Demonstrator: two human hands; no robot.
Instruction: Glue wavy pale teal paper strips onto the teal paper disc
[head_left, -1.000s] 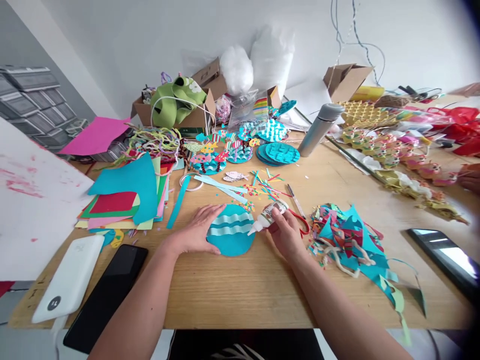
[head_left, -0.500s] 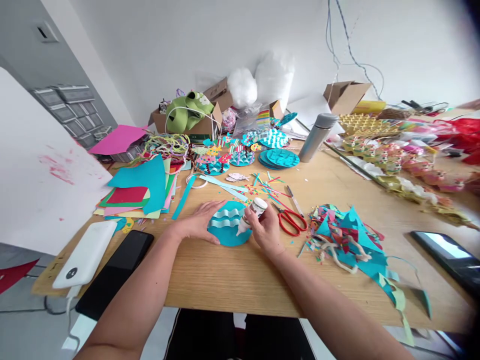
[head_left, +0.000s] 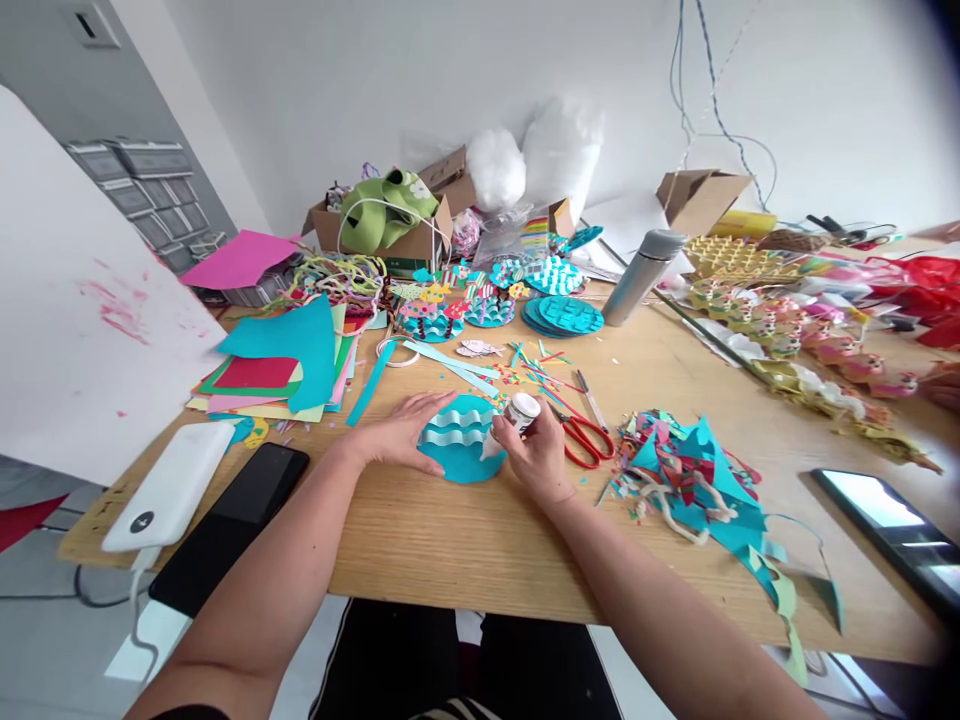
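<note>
A round turquoise paper disc (head_left: 466, 466) lies flat on the table in front of me, with pale blue wavy paper strips (head_left: 454, 437) standing across it. My left hand (head_left: 409, 432) rests at the disc's left side, its thumb and fingers spread around that edge. In my right hand (head_left: 536, 458) is a white glue bottle (head_left: 523, 408), tilted with its nozzle pointing down at the disc's right part, below the strips. Whether the tip touches the paper, I cannot tell. Red-handled scissors (head_left: 589, 442) lie just right of my right hand.
Paper scraps (head_left: 694, 465) are heaped to the right, near a phone (head_left: 889, 530). A power bank (head_left: 169, 485) and a black phone (head_left: 229, 525) lie left, below stacked coloured paper (head_left: 277, 350). Behind are finished fish decorations (head_left: 435, 320), turquoise discs (head_left: 562, 315) and a steel flask (head_left: 643, 278).
The camera view has shifted slightly. The glue nozzle sits a little further right on the disc. My left hand keeps its place at the disc's edge.
</note>
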